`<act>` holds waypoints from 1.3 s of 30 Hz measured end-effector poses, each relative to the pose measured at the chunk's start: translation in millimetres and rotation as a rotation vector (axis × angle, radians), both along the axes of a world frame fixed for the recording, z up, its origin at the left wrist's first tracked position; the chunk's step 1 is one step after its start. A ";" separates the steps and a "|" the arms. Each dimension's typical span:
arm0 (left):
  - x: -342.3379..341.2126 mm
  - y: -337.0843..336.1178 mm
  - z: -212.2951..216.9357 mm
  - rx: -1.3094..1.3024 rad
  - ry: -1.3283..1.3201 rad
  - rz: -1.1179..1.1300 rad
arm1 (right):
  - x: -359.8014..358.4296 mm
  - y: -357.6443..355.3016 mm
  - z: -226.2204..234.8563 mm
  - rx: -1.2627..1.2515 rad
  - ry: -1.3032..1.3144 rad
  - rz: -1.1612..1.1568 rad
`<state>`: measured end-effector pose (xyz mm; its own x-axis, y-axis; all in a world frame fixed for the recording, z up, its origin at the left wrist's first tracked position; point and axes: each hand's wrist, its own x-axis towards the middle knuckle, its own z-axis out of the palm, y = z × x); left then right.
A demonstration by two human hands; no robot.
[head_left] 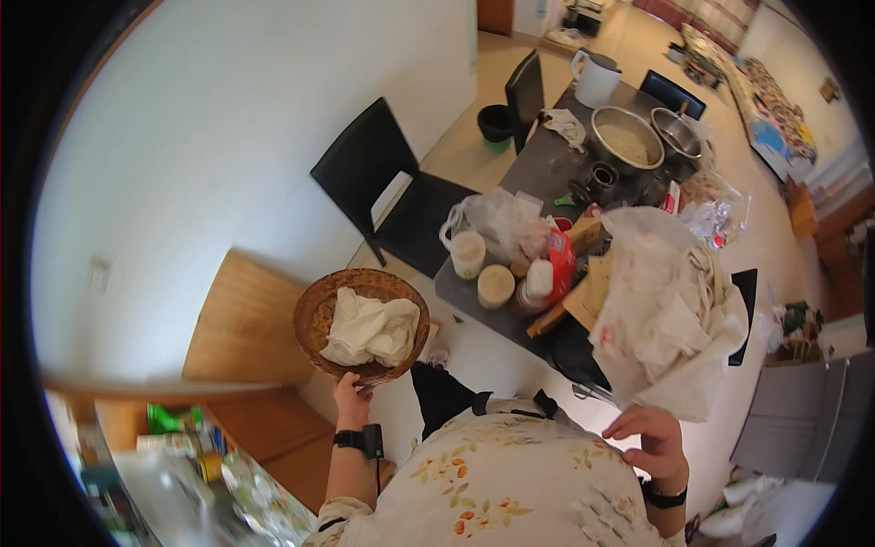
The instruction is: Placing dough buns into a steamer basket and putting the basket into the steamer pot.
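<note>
My left hand [352, 401] is closed on the near rim of a round brown woven basket [314, 319]. Inside the basket lies a crumpled white cloth [372, 328]. My right hand [649, 441] hangs in front of my body at the right, fingers apart and slightly bent, with nothing seen in it. Just beyond it, a large whitish plastic bag [629, 273] with cream-coloured cloth [679, 314] rests on the near end of the dark table [538, 178]. Whether the right fingertips touch the bag is hard to tell, but they appear apart from it.
Jars [497, 286], a clear bag [510, 223] and a red packet [562, 264] crowd the table's near left. Farther back stand a steel bowl [627, 139] and a white jug [597, 80]. Black chairs [369, 159] line the left side. A cluttered surface [182, 492] lies lower left.
</note>
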<state>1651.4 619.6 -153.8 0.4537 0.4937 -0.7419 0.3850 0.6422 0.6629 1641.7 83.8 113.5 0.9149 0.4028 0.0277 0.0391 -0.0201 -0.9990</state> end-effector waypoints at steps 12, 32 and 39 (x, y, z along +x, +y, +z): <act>320.2 68.4 -94.2 -0.056 -0.005 -0.569 | 17.4 168.7 82.0 -0.198 0.343 -0.712; 163.0 -62.1 -215.4 0.110 0.407 -2.323 | -228.8 200.1 80.7 -0.157 0.271 -1.293; 5.2 -342.8 28.1 -0.073 -0.231 -2.713 | -421.5 174.2 52.5 -0.330 -0.077 -1.491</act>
